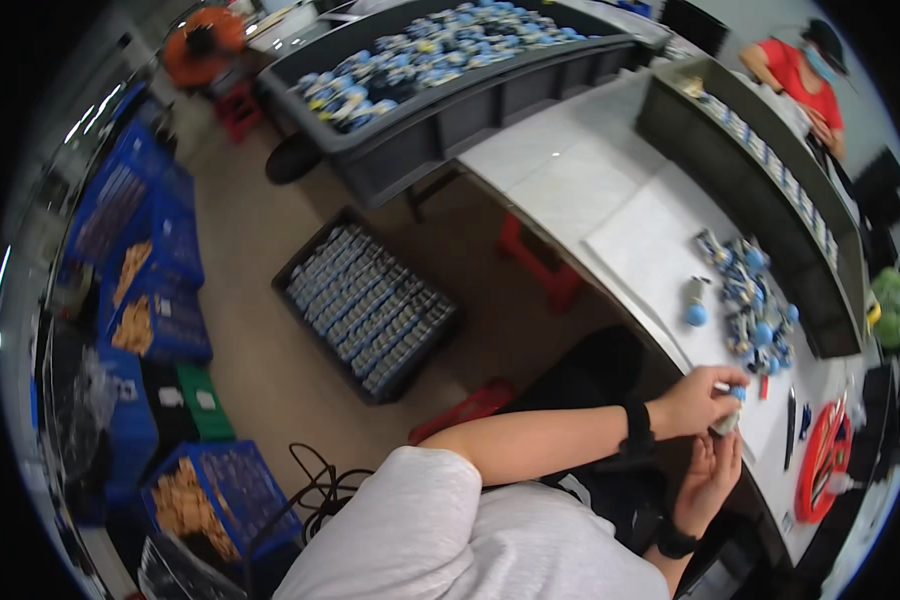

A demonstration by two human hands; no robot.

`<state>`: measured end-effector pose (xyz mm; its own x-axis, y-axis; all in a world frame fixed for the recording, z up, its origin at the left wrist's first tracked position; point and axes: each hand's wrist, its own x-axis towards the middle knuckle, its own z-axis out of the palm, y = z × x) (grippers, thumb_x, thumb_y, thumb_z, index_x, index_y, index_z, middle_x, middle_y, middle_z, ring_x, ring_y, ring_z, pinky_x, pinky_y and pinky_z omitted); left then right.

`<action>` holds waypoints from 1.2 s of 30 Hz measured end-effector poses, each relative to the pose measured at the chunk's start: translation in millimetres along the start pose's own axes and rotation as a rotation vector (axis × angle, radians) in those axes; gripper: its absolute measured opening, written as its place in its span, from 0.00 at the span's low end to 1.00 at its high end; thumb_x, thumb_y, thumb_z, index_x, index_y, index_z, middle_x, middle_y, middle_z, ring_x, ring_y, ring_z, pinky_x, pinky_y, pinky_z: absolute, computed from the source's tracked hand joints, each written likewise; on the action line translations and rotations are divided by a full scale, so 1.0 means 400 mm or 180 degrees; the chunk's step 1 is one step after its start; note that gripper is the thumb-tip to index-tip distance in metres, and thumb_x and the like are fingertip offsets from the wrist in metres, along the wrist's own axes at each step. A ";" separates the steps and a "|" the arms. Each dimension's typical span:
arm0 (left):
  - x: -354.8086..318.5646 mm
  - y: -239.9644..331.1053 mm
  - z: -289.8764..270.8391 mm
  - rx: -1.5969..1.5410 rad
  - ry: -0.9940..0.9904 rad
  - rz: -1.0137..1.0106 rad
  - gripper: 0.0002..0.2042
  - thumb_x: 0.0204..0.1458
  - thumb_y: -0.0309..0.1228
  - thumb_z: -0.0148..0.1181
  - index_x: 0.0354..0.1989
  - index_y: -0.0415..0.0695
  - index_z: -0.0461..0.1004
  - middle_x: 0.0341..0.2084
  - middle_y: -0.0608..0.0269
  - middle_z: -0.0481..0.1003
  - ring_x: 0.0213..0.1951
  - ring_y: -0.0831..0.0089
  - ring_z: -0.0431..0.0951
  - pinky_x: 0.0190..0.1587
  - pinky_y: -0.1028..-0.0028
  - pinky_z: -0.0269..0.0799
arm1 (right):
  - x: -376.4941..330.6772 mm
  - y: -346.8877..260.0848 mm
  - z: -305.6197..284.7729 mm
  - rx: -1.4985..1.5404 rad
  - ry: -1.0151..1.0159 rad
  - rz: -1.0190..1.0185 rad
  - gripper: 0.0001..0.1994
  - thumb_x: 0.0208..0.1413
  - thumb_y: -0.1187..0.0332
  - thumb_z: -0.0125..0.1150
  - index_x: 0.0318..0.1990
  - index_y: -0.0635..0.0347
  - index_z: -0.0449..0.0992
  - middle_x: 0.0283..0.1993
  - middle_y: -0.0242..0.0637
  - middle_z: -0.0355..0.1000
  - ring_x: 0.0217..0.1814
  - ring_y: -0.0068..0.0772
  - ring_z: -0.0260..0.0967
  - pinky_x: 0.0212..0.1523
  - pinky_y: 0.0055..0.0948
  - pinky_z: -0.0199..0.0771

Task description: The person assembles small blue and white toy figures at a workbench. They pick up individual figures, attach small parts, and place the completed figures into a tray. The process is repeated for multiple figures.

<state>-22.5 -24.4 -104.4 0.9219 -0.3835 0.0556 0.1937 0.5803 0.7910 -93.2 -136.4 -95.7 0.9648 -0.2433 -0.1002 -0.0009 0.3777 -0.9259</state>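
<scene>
My left hand point(702, 401) is closed around a small part with a blue top and a pale lower end point(732, 420), held over the near table edge. Just below it is my right hand point(710, 478), palm turned up and fingers stretched toward the part's lower end; whether they touch it I cannot tell. Beyond my hands a pile of similar blue-and-silver parts point(755, 300) lies on the white table point(610, 190). One loose part point(696, 303) sits left of that pile.
Past the pile stands a long grey bin point(760, 190) with rows of parts. A red tray point(822, 465) and a dark slim tool point(790, 428) lie on the right. A large grey crate point(400, 150) holds many parts; a packed black crate point(365, 305) is on the floor. Another person point(805, 85) sits across.
</scene>
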 end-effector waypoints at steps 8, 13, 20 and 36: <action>0.021 0.012 -0.026 0.0409 -0.0088 0.0079 0.11 0.53 0.26 0.57 0.43 0.36 0.71 0.33 0.60 0.74 0.36 0.79 0.74 0.38 0.80 0.71 | 0.003 -0.006 0.010 -0.1173 0.0048 -0.0654 0.17 0.49 0.81 0.58 0.48 0.66 0.68 0.42 0.37 0.69 0.39 0.24 0.68 0.38 0.19 0.70; 0.083 0.084 -0.024 0.0271 -0.0332 -0.0344 0.12 0.55 0.24 0.52 0.47 0.36 0.69 0.37 0.60 0.75 0.39 0.75 0.75 0.43 0.76 0.72 | 0.050 -0.045 0.030 0.0470 -0.0200 -0.0285 0.15 0.57 0.74 0.51 0.52 0.69 0.64 0.46 0.44 0.69 0.44 0.35 0.71 0.44 0.29 0.74; 0.127 0.065 0.020 0.0289 -0.0318 -0.0686 0.13 0.56 0.26 0.52 0.49 0.36 0.70 0.40 0.59 0.75 0.41 0.74 0.75 0.45 0.74 0.73 | 0.069 -0.052 -0.029 0.0907 -0.0049 0.0024 0.14 0.62 0.67 0.46 0.48 0.70 0.66 0.44 0.47 0.71 0.43 0.40 0.73 0.44 0.32 0.75; 0.120 0.063 0.026 0.0314 -0.0157 -0.0596 0.13 0.57 0.26 0.50 0.49 0.36 0.69 0.42 0.56 0.74 0.43 0.72 0.75 0.46 0.72 0.73 | 0.115 -0.071 -0.086 0.0743 -0.0373 0.0155 0.11 0.58 0.72 0.51 0.47 0.67 0.68 0.42 0.41 0.71 0.43 0.28 0.71 0.43 0.29 0.75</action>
<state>23.0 -35.7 -75.4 0.8549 -0.5141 -0.0703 0.3241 0.4234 0.8460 -58.0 -189.1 -86.5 0.9890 -0.1198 -0.0872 -0.0005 0.5856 -0.8106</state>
